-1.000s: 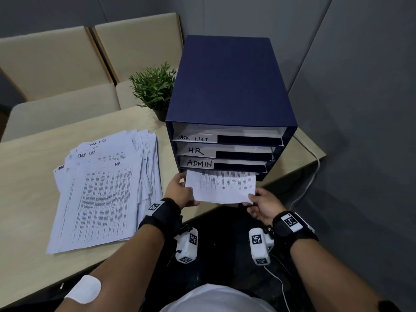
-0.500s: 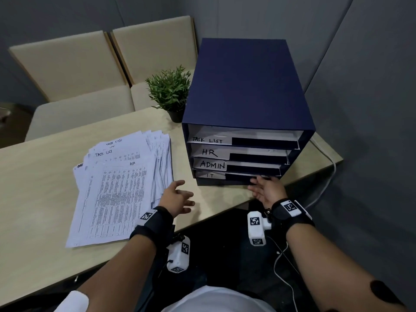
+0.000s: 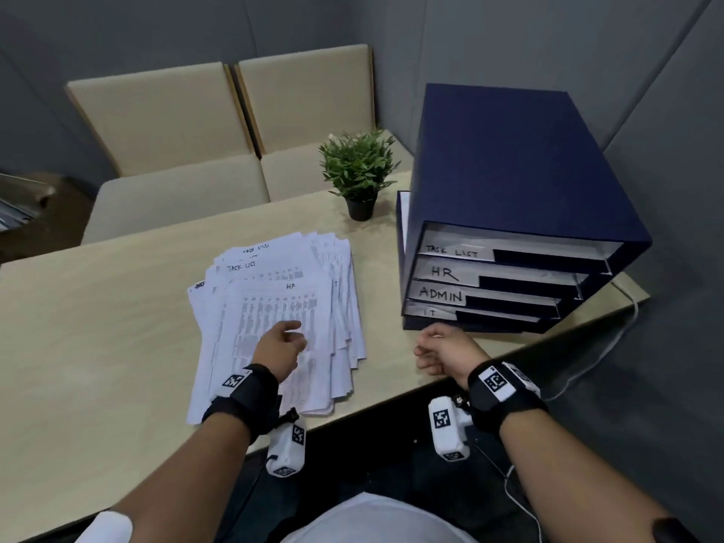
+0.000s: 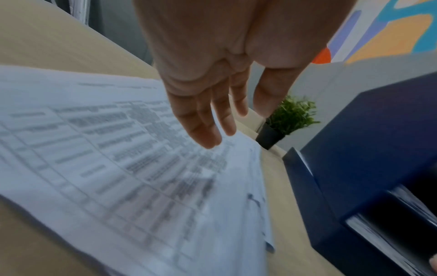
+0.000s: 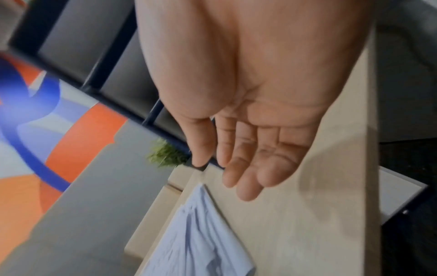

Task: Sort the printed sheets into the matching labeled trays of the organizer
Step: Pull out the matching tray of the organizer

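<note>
The left hand [image 3: 280, 344] covers the middle of the top sheet [image 3: 274, 307], and the print around it is too small to read from the head view and smeared in the left wrist view. Only edges of the lower sheets in the pile [image 3: 344, 291] show. What lies inside the organizer [image 3: 509, 213] trays stays hidden behind their labeled fronts.

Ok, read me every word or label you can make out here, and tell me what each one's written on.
"TASK LIST": top tray label.
"HR": second tray label.
"ADMIN": third tray label.
"IT": bottom tray label.
"HR": top sheet of the pile.
"TASK LIST": two sheets beneath.
Printed tables: too small to read.
</note>
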`<state>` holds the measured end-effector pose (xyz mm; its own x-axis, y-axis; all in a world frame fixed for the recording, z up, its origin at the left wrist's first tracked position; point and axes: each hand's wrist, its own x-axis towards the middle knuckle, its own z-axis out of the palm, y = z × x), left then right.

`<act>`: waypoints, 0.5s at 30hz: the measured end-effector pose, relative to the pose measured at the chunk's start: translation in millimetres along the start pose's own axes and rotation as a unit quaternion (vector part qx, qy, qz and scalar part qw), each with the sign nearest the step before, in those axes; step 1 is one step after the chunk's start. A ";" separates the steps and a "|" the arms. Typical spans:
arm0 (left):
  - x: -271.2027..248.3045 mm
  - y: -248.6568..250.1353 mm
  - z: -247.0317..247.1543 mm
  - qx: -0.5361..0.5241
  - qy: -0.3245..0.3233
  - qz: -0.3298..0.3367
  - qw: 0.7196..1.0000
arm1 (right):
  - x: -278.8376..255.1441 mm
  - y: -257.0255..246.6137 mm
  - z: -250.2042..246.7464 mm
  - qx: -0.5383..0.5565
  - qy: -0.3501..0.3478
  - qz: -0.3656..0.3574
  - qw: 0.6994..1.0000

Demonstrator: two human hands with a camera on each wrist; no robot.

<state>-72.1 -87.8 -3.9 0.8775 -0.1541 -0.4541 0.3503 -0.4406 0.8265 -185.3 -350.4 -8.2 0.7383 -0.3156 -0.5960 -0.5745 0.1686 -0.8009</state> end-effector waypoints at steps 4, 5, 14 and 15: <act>9.7 -18.8 -49.4 0.060 0.035 0.006 0.998 | 0.8 -8.4 61.5 -0.068 -0.043 0.000 0.997; 10.9 -24.3 -60.1 0.075 0.043 0.007 0.996 | 0.5 -9.2 77.2 -0.077 -0.049 0.003 0.996; 19.0 -65.1 -113.9 0.149 0.001 -0.031 0.988 | 9.9 13.8 168.6 -0.288 0.038 0.026 0.957; 17.9 -66.9 -114.7 0.154 -0.013 -0.031 0.987 | 7.8 15.6 173.1 -0.313 0.045 0.025 0.949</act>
<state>-42.3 40.3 -29.1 0.8474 -0.1387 -0.5125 0.2838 -0.6975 0.6580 -127.4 -188.6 -35.2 0.6884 -0.4042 -0.6023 -0.7253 -0.3927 -0.5655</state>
